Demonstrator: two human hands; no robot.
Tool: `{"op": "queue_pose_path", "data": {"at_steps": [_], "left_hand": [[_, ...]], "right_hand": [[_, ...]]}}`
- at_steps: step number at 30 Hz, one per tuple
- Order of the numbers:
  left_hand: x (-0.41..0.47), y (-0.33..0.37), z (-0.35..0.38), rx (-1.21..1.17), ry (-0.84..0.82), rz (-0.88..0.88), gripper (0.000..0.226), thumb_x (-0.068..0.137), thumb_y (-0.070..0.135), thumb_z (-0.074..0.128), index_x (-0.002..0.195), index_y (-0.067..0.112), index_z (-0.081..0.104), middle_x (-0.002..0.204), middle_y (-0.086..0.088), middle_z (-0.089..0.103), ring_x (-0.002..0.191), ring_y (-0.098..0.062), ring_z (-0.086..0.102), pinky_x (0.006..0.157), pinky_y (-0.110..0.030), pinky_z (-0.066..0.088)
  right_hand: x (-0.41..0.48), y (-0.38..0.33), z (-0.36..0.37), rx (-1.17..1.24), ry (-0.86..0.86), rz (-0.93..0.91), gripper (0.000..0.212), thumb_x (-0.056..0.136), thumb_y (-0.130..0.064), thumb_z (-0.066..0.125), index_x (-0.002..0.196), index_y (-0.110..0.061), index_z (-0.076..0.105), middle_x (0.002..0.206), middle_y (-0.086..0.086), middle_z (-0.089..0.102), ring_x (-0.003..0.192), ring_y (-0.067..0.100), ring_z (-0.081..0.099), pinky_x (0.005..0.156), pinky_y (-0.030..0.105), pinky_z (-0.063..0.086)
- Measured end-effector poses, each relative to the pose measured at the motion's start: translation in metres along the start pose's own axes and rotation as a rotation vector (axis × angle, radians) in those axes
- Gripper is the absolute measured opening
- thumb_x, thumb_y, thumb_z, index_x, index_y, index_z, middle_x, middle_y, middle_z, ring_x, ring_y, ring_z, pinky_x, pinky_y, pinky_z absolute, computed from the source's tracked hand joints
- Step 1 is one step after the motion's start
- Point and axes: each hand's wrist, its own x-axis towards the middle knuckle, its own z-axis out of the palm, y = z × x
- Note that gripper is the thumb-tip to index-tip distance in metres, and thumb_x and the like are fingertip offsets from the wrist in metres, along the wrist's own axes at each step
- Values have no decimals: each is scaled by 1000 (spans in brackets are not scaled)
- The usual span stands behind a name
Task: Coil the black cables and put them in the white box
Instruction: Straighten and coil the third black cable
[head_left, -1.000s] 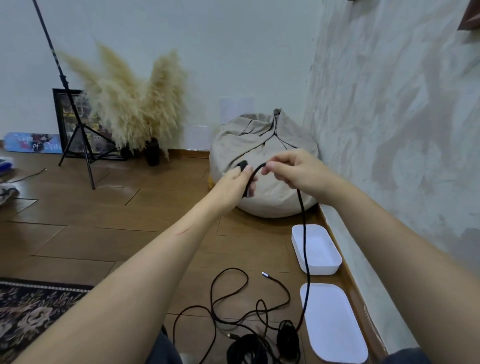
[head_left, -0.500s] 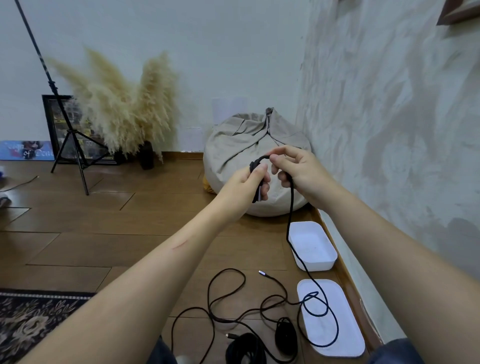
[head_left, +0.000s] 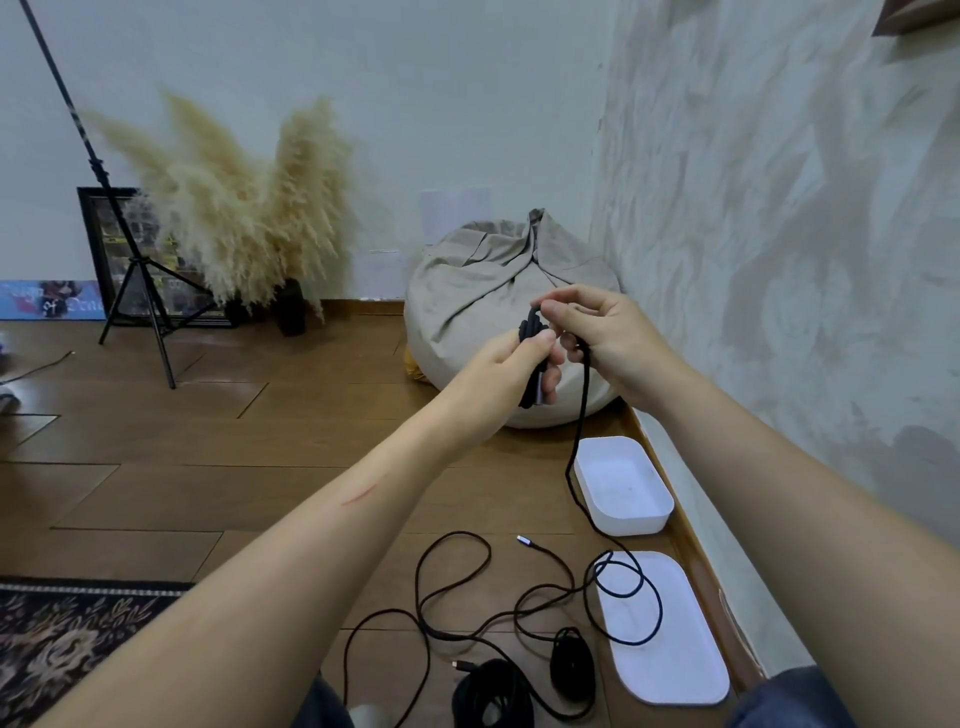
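Bundle in left hand: one wrap thicker than half a second ago, fingers curled round it. Right hand: pinches the black cable just beside. Slack trails past the empty white box onto its lid on the floor. Coiling unfinished; other cables wait.

More black cable now bunched in the left hand
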Motion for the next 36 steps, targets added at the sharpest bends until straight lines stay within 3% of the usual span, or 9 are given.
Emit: {"op": "queue_pose_path", "data": {"at_steps": [4,6,8,12,17,21,25,30,36], "left_hand": [[-2,3,2,-11,7,12,29,111,22,34,99,5,55,73,-3,53,71,-13,56,77,-27,47],[0,5,1,-23,4,50,28,111,20,36,99,5,55,73,-3,53,72,-14,55,80,-31,48],[2,7,-1,-87,15,73,26,110,22,40,98,7,57,73,-1,55,74,-17,56,79,-40,47],[7,12,-7,-203,155,50,21,110,22,41,99,10,54,75,2,56,74,-16,60,58,-31,45],[20,-11,-32,110,402,122,21,109,23,42,96,11,54,82,-2,57,80,-14,55,78,-29,46],[25,-30,-39,301,473,59,30,109,29,42,93,6,54,79,2,57,70,-4,51,72,-25,40],[22,-44,-35,342,343,-66,31,109,32,41,95,10,56,76,3,58,64,-5,53,66,-24,40],[16,-37,-21,149,151,-55,54,113,35,26,93,0,63,76,-5,57,67,-9,55,64,-15,41],[16,-21,-7,-220,111,-103,50,112,40,29,94,7,61,67,0,57,59,-14,57,80,-38,49]], "right_hand": [[-3,3,3,19,-70,24,14,97,-27,64,98,-29,77,91,13,62,74,23,48,77,41,41],[-6,8,7,48,-116,60,22,101,-18,55,99,-25,76,83,15,59,69,21,51,69,33,44],[-10,11,17,26,-136,103,41,102,1,42,82,-21,71,70,9,55,63,15,50,59,24,45],[-19,18,40,-187,-265,176,20,105,-15,48,91,-7,59,77,7,61,69,16,56,64,25,49],[-18,8,46,-465,-448,128,22,106,-21,46,108,-10,66,70,2,57,53,11,48,54,23,43],[-18,-4,44,-518,-556,129,24,104,-18,51,110,0,65,62,-2,48,50,9,42,50,23,36],[-15,-16,37,-511,-536,109,26,101,-13,51,103,10,64,62,4,46,55,15,40,52,24,34],[-12,-21,18,-450,-349,82,20,101,-17,57,86,-5,64,62,-4,50,53,4,40,53,22,31],[-6,-32,4,-349,-182,3,30,89,-27,75,80,0,66,54,-7,52,50,3,40,50,16,31]]}}
